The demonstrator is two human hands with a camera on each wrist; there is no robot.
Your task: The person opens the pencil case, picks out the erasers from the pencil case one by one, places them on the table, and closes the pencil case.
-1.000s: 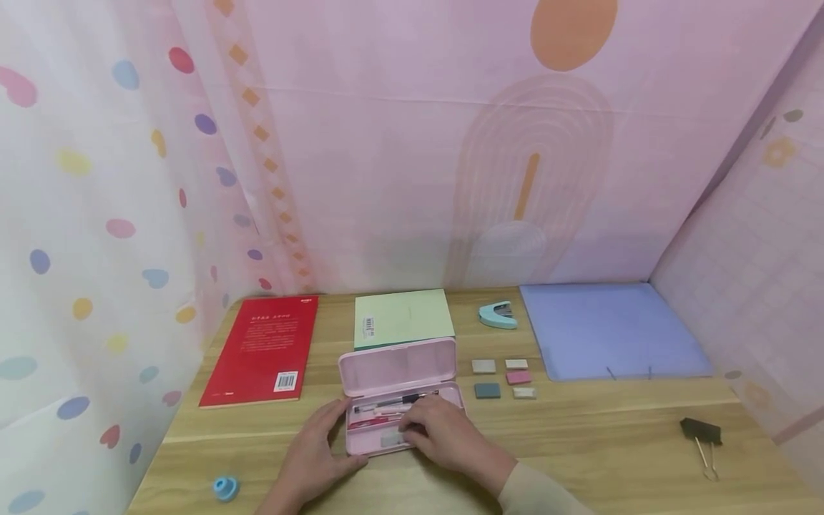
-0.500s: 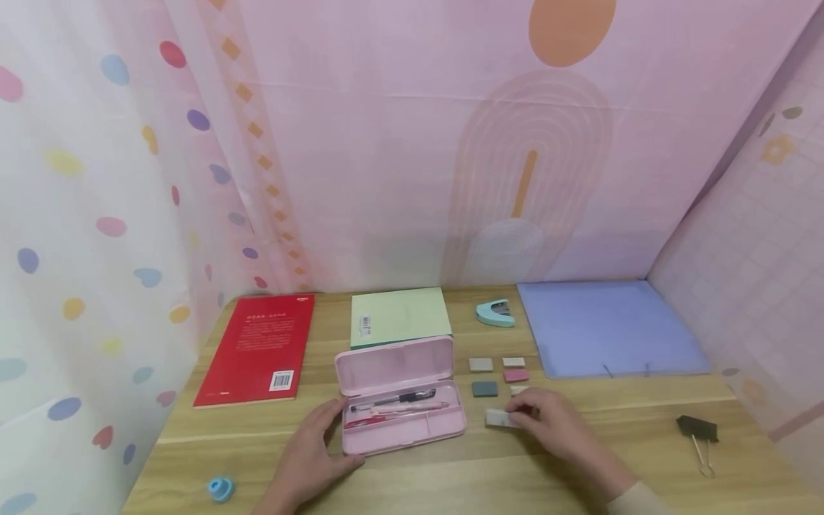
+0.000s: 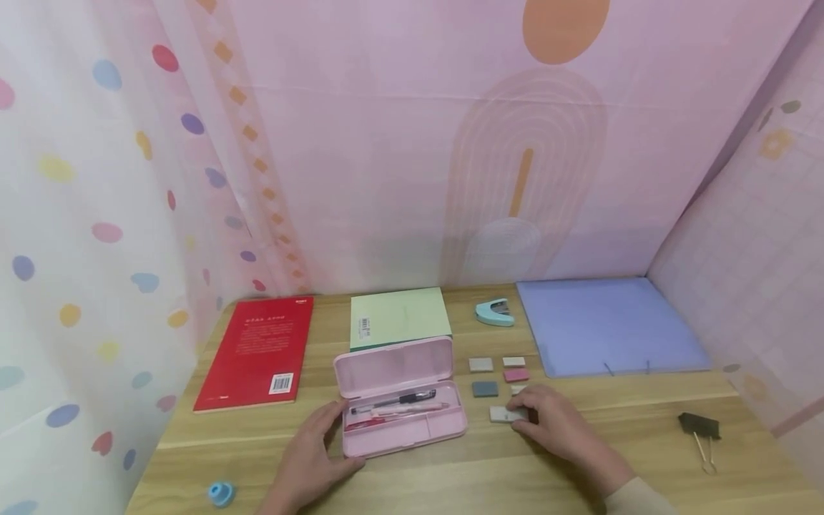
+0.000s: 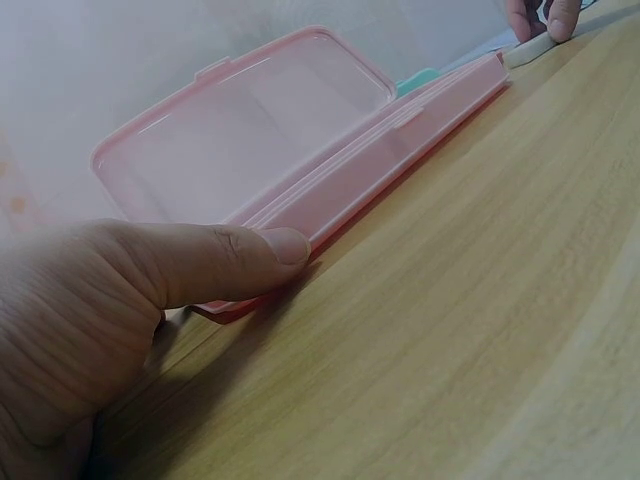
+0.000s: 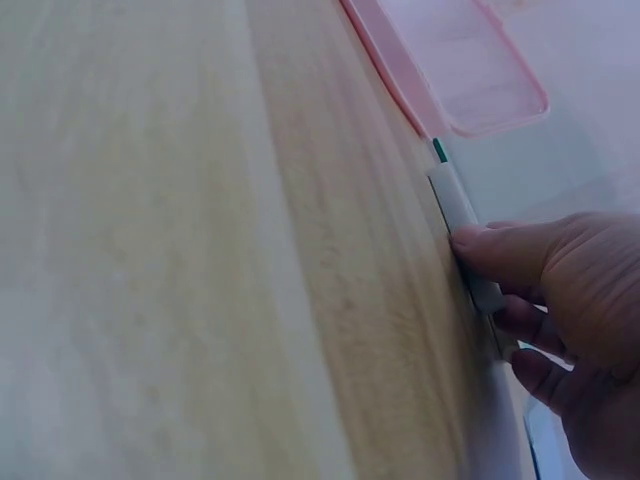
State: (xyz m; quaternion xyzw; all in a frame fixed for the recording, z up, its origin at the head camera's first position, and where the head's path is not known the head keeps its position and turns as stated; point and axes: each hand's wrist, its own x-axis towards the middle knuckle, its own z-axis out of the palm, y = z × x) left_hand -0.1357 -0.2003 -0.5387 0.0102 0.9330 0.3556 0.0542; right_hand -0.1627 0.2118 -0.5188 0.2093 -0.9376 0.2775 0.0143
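A pink pencil case [image 3: 447,427] lies with its lid up at the middle of the table. Its back compartment holds several pens [image 3: 412,408]; the front right one is bare. My left hand [image 3: 309,454] grips the case's left end, its thumb [image 4: 285,247] against the front wall in the left wrist view. To the right of the case, my right hand [image 3: 553,425] pinches a whitish eraser [image 3: 498,415] by its right end, close to the tabletop. Just behind it are a blue-grey eraser [image 3: 485,389] and a pale one [image 3: 518,390], partly hidden by my fingers.
Farther back sit a grey eraser [image 3: 480,365], a white one [image 3: 513,362] and a pink one [image 3: 516,375]. A red book [image 3: 257,357], green notebook [image 3: 405,315], teal stapler [image 3: 494,312] and blue folder [image 3: 611,329] line the back. A binder clip [image 3: 699,427] and blue knob-like piece [image 3: 221,493] flank the front.
My right hand has taken the whitish eraser out of the case's front compartment, carried it right and lowered it beside the other erasers. My left hand has stayed on the case.
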